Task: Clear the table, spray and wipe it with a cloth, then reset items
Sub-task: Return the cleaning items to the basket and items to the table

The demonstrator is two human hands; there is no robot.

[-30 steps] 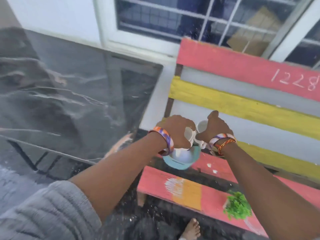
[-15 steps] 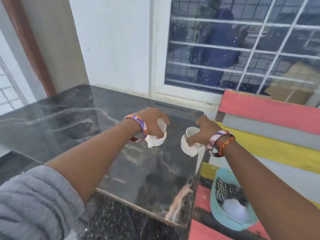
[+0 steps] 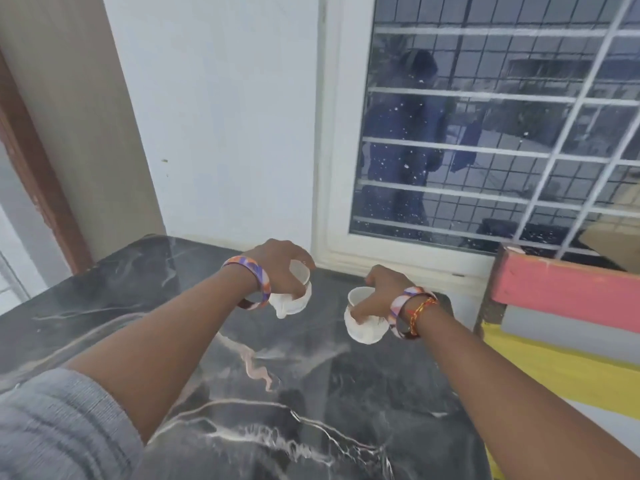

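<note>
Each hand, left hand [image 3: 277, 265] and right hand [image 3: 382, 289], grips one white cup [image 3: 292, 299] and cup [image 3: 363, 327] with fingers curled round it, above the black marble desk [image 3: 311, 393], apparently for resetting.

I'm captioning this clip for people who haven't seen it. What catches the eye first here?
Two small white cups, one gripped in the left hand and one in the right hand, above the glossy black marble table. At right stands a pink, grey and yellow slatted bench.
</note>
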